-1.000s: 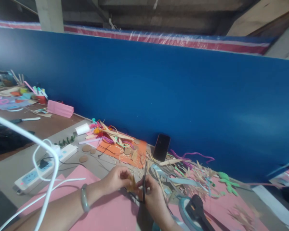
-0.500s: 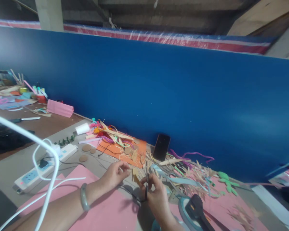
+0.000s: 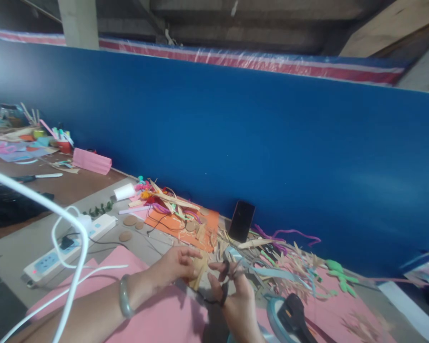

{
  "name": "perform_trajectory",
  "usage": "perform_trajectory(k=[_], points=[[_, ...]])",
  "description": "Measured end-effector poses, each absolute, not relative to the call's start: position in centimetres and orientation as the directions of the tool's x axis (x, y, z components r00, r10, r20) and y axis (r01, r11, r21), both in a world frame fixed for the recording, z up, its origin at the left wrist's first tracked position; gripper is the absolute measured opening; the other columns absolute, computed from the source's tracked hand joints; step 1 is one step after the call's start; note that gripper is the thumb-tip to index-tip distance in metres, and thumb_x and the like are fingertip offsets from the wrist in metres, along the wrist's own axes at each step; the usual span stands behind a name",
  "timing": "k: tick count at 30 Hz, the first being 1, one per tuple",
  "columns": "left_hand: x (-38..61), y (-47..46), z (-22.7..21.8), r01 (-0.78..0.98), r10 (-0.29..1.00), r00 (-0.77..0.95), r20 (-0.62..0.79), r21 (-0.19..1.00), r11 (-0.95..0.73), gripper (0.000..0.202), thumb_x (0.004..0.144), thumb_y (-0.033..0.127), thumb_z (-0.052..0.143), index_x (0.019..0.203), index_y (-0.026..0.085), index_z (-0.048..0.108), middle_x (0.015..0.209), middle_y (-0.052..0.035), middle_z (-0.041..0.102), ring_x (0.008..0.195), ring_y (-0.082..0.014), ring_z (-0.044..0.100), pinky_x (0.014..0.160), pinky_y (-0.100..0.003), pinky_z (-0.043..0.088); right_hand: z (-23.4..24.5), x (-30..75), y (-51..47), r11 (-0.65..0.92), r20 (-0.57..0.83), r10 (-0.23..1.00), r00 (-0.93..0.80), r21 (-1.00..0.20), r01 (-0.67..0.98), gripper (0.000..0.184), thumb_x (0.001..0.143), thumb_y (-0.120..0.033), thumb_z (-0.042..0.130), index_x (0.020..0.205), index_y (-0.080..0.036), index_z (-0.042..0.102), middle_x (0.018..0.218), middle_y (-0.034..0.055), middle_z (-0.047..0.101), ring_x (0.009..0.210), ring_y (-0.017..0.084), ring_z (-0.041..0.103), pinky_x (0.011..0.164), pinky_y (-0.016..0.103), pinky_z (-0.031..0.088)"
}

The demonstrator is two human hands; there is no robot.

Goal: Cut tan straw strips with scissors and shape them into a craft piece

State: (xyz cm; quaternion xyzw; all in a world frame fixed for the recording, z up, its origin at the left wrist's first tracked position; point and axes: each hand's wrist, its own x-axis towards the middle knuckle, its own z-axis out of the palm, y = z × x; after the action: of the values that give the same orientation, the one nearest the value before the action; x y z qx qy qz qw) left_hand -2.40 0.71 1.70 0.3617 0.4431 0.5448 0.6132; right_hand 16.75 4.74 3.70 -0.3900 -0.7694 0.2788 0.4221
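Note:
My left hand (image 3: 177,263) wears a greenish bangle at the wrist. Its thumb and fingers close on a folded tan strip (image 3: 200,267), which looks like dried husk. Facing it, my right hand (image 3: 238,297) has black-handled scissors (image 3: 225,296) hooked on its fingers, with the blades pointing away from the strip, blurred. The right thumb and forefinger are spread close to the strip; whether they touch it I cannot tell. Pink paper (image 3: 157,314) lies beneath both hands. Tan scraps (image 3: 296,281) are strewn beyond the right hand.
A dark phone (image 3: 241,220) leans on the blue partition (image 3: 214,133). Left lies a white power strip (image 3: 69,250), with a white cable (image 3: 73,214) crossing the foreground. Orange paper (image 3: 166,224) holds craft scraps. A tape roll (image 3: 277,314) and a green twisted figure (image 3: 339,275) are at right.
The scissors have swung away from the strip and hang looser on my right fingers, which have spread. My left hand has reached to the strip and now grips it.

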Motion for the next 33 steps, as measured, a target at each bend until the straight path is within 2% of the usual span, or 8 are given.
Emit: perform_trajectory(k=[2, 4, 8, 13, 16, 22, 28, 33], points=[[-2.0, 0.5, 2.1, -0.309, 0.991, -0.034, -0.133, 0.944, 0.116, 0.052, 0.053, 0.025, 0.083, 0.1, 0.011, 0.063, 0.057, 0.0042, 0.057, 0.052, -0.0114, 0.056, 0.054, -0.023, 0.045, 3.6, 16.3, 4.8, 0.339, 0.245, 0.911, -0.331, -0.902, 0.267, 0.03, 0.066, -0.04, 0.075, 0.082, -0.019, 0.062, 0.071, 0.0022, 0.064, 0.061, 0.017, 0.056, 0.058, 0.027, 0.045], [-1.5, 0.1, 2.4, -0.255, 0.99, -0.079, -0.116, 0.963, 0.092, 0.053, 0.054, 0.025, 0.084, 0.1, 0.012, 0.062, 0.059, 0.0041, 0.058, 0.053, -0.0117, 0.057, 0.054, -0.023, 0.045, 3.7, 15.9, 4.8, 0.172, 0.106, 0.914, -0.392, -0.975, 0.138, 0.037, 0.059, -0.042, 0.08, 0.078, -0.018, 0.059, 0.066, 0.0003, 0.062, 0.055, 0.015, 0.053, 0.051, 0.025, 0.044], [-0.5, -0.7, 2.7, -0.222, 0.992, -0.107, -0.07, 0.974, 0.045, 0.053, 0.055, 0.027, 0.084, 0.1, 0.012, 0.06, 0.066, 0.001, 0.061, 0.059, -0.0131, 0.06, 0.056, -0.024, 0.046, 4.4, 15.4, 4.4, 0.038, 0.021, 0.899, -0.437, -0.999, 0.032, 0.042, 0.052, -0.041, 0.084, 0.071, -0.019, 0.053, 0.057, -0.0047, 0.054, 0.048, 0.011, 0.048, 0.046, 0.021, 0.04], [-0.6, -0.7, 2.0, -0.211, 0.992, -0.117, -0.052, 0.977, 0.027, 0.043, 0.059, 0.018, 0.079, 0.099, 0.012, 0.064, 0.066, 0.0021, 0.059, 0.057, -0.0117, 0.058, 0.055, -0.023, 0.046, 5.2, 15.7, 4.3, 0.043, 0.021, 0.909, -0.415, -0.998, 0.045, 0.037, 0.056, -0.037, 0.082, 0.069, -0.018, 0.053, 0.055, -0.0061, 0.05, 0.047, 0.008, 0.043, 0.045, 0.02, 0.037], [-0.9, -0.6, 2.0, -0.256, 0.995, -0.061, -0.084, 0.964, 0.065, 0.042, 0.057, 0.016, 0.077, 0.098, 0.013, 0.066, 0.067, 0.0004, 0.062, 0.06, -0.0136, 0.059, 0.058, -0.025, 0.048, 5.3, 15.8, 4.4, 0.065, 0.036, 0.915, -0.403, -0.996, 0.06, 0.037, 0.054, -0.034, 0.083, 0.067, -0.017, 0.053, 0.055, -0.0055, 0.051, 0.049, 0.008, 0.043, 0.046, 0.019, 0.037], [-0.8, -1.1, 3.9, -0.319, 0.981, 0.169, -0.101, 0.936, 0.151, 0.011, 0.061, 0.02, 0.071, 0.065, 0.01, 0.066, 0.064, -0.005, 0.065, 0.063, -0.0161, 0.06, 0.064, -0.028, 0.047, 5.3, 15.8, 4.3, 0.071, 0.037, 0.917, -0.397, -0.995, 0.07, 0.037, 0.052, -0.032, 0.084, 0.068, -0.017, 0.055, 0.058, -0.0033, 0.056, 0.052, 0.01, 0.048, 0.048, 0.02, 0.04], [-0.8, -1.3, 4.2, -0.294, 0.978, 0.18, -0.103, 0.943, 0.153, 0.011, 0.06, 0.021, 0.072, 0.063, 0.012, 0.067, 0.066, -0.0046, 0.066, 0.064, -0.0162, 0.06, 0.063, -0.028, 0.047, 5.4, 15.6, 4.1, 0.068, 0.052, 0.912, -0.406, -0.997, 0.026, 0.037, 0.054, -0.035, 0.083, 0.068, -0.018, 0.053, 0.057, -0.0046, 0.053, 0.05, 0.01, 0.046, 0.046, 0.02, 0.04], [-0.7, -1.1, 3.8, -0.247, 0.974, 0.224, -0.043, 0.964, 0.1, 0.019, 0.065, 0.027, 0.073, 0.077, 0.012, 0.074, 0.068, -0.0044, 0.067, 0.06, -0.0128, 0.057, 0.058, -0.024, 0.043, 5.4, 15.5, 4.1, 0.097, 0.06, 0.91, -0.41, -0.993, 0.071, 0.036, 0.059, -0.042, 0.078, 0.066, -0.018, 0.051, 0.056, -0.0047, 0.049, 0.05, 0.01, 0.044, 0.046, 0.021, 0.039]])
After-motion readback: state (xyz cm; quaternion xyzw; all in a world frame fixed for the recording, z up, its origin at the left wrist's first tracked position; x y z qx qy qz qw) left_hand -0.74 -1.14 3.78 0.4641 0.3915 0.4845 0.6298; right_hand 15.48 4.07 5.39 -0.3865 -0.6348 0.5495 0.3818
